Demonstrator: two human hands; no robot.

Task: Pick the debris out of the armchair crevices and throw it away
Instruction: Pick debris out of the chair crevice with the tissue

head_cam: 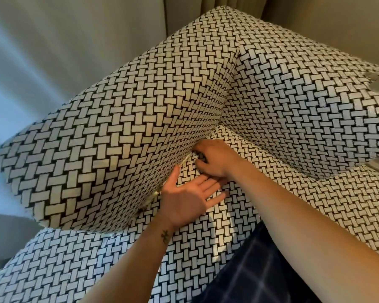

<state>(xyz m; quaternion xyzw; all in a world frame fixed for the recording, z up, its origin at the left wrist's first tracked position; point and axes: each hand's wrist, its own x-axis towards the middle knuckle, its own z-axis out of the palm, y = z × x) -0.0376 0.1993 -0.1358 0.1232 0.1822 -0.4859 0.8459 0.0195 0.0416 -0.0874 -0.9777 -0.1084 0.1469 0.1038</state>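
The armchair (101, 136) is covered in black-and-white woven-pattern fabric. Pale bits of debris (154, 194) sit in the crevice between the left armrest and the seat cushion (206, 237), and another pale piece of debris (187, 159) lies further back in the same crevice. My left hand (186, 201) rests on the seat beside the crevice, palm up, fingers spread, with nothing in it. My right hand (214, 160) is just behind it, its fingertips curled into the crevice near the back corner. What the fingers hold is hidden.
The chair's backrest (304, 101) rises at the right, with a grey worn patch (377, 83) near its top. Curtains (217, 3) hang behind, and a pale wall (42, 51) is at the left. My dark checked trouser leg (249, 272) presses against the seat's front.
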